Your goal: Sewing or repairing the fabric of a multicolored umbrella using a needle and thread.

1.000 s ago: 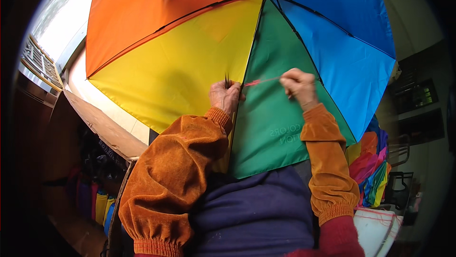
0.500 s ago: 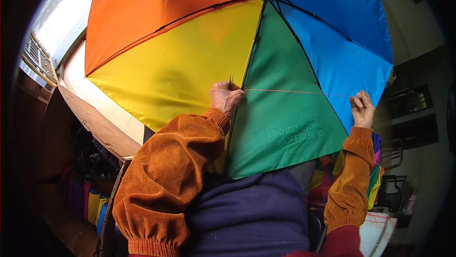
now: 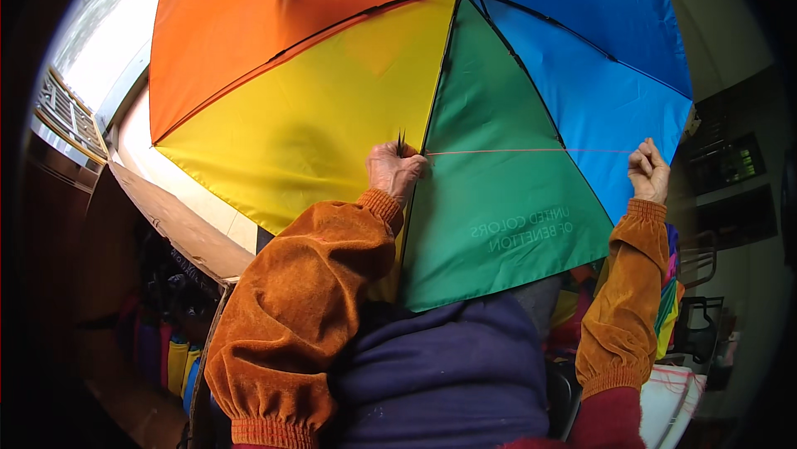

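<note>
An open rainbow umbrella (image 3: 332, 75) spreads over my lap, its ribbed inner side facing me. My left hand (image 3: 397, 171) is closed at the rib (image 3: 432, 112) between the yellow and green panels, pinching there. Two thin dark points of a small tool (image 3: 401, 144), like thread snips, stick up from that hand; the rest is hidden in the palm. A pink thread (image 3: 515, 151) runs taut from these fingers across the green panel and part of the blue one to my right hand (image 3: 649, 171). The right fingers are pinched shut on it; any needle there is too small to make out.
A cardboard box (image 3: 178, 220) stands at my left, with dark bags and folded colourful umbrellas (image 3: 176, 366) beyond its edge. More colourful fabric (image 3: 667, 316) and a white sack-like thing (image 3: 671, 395) lie at my right. A bright window (image 3: 100, 42) is at the far left.
My right hand has moved a little right and up, drawing out more of the pink thread. The left hand stays at the rib. The whole view has shifted slightly.
</note>
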### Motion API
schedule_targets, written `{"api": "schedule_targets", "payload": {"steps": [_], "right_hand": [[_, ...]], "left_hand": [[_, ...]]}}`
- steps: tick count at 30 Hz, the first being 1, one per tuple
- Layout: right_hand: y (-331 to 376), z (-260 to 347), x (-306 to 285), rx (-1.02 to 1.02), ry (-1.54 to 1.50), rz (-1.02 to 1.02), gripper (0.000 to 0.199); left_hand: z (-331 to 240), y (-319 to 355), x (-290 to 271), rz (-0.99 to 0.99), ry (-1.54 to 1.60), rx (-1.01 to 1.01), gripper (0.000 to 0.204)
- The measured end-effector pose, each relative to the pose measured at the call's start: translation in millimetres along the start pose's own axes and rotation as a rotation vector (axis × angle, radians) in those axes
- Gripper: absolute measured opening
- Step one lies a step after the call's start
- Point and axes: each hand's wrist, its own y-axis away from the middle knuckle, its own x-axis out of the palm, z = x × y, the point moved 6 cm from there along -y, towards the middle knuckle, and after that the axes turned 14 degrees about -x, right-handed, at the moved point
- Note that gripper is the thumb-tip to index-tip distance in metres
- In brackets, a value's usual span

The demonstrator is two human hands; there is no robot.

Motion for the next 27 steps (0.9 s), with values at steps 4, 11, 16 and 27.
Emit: {"api": "schedule_targets", "payload": {"steps": [4, 11, 16, 27], "right_hand": [[43, -27, 55, -0.108, 0.415, 0.088, 0.01], [32, 16, 30, -0.187, 0.653, 0.104, 0.009], [31, 19, 28, -0.223, 0.545, 0.016, 0.015], [106, -213, 157, 0.131, 0.969, 0.836, 0.025]], "left_hand": [[-1, 1, -3, -0.029, -0.026, -0.014, 0.009], [-7, 9, -2, -0.038, -0.019, 0.063, 0.007], [-9, 7, 1, -0.059, -0.07, 0.056, 0.006], [-3, 4, 1, 0.044, -0.036, -0.063, 0.014]]}}
